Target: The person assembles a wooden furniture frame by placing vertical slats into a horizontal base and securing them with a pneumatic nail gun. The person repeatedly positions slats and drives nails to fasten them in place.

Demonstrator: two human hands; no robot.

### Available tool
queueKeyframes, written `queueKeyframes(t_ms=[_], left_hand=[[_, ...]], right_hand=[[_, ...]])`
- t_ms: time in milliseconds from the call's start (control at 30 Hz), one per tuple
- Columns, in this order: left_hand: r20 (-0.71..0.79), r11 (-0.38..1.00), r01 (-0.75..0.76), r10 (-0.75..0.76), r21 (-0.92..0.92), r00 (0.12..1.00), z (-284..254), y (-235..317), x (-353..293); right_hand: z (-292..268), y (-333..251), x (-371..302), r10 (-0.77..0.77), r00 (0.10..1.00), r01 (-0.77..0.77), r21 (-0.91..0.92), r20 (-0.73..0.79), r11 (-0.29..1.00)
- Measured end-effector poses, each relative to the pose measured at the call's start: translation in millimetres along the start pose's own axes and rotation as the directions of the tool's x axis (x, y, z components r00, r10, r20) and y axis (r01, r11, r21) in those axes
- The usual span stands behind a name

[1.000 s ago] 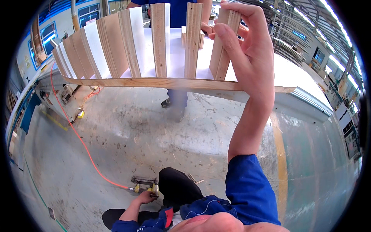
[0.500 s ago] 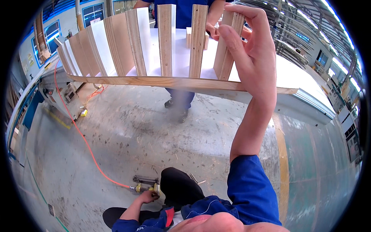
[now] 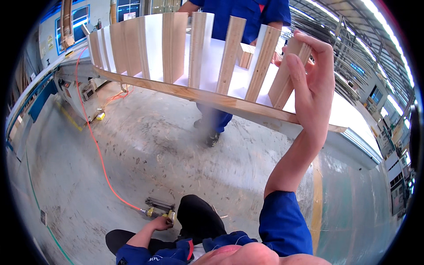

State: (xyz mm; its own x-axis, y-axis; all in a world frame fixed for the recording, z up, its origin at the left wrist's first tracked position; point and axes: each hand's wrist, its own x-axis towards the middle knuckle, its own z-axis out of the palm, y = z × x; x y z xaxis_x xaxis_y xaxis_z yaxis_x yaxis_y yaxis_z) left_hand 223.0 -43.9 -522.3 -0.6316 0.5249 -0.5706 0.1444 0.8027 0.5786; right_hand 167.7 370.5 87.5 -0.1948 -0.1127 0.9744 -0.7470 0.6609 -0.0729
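Note:
Thumb and fingers of my right hand (image 3: 312,84) close around the upright wooden block (image 3: 281,88) at the right end of a row. The block stands on a white tabletop (image 3: 349,110) against a long thin wooden strip (image 3: 198,93) along the near edge. More plywood uprights (image 3: 232,55) stand spaced along it to the left. Low beside my knee, my left hand (image 3: 160,224) is wrapped round a yellow and dark nail gun (image 3: 160,204), with an orange hose (image 3: 105,172) attached. Its fingers are partly hidden by the tool.
Across the table stands a co-worker in blue (image 3: 245,20), one hand near the uprights. A short wooden block (image 3: 245,56) lies behind the row. The hose runs over the grey floor (image 3: 150,163) to the left. Stacked long boards (image 3: 344,75) stand at the far right.
The view has shifted, so the table and row sit farther right and more slanted. My right hand still grips the end block, and my left hand keeps the nail gun low.

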Motion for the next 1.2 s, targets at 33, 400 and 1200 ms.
queueKeyframes(t_ms=[33,400,1200], left_hand=[[0.007,0.998,0.020,-0.020,-0.053,1.000,1,-2,-1],[0.003,0.984,0.111,-0.112,-0.141,0.994,-9,17,-14],[0.246,0.965,0.166,-0.113,-0.205,0.963,-16,27,-17]], right_hand=[[0,-1,0,0.009,1.000,-0.008,-0.023,0.014,1.000],[1,7,-1,-0.082,0.995,0.078,0.071,0.053,0.994],[-6,7,-1,-0.069,0.996,0.074,-0.083,0.061,0.994]])
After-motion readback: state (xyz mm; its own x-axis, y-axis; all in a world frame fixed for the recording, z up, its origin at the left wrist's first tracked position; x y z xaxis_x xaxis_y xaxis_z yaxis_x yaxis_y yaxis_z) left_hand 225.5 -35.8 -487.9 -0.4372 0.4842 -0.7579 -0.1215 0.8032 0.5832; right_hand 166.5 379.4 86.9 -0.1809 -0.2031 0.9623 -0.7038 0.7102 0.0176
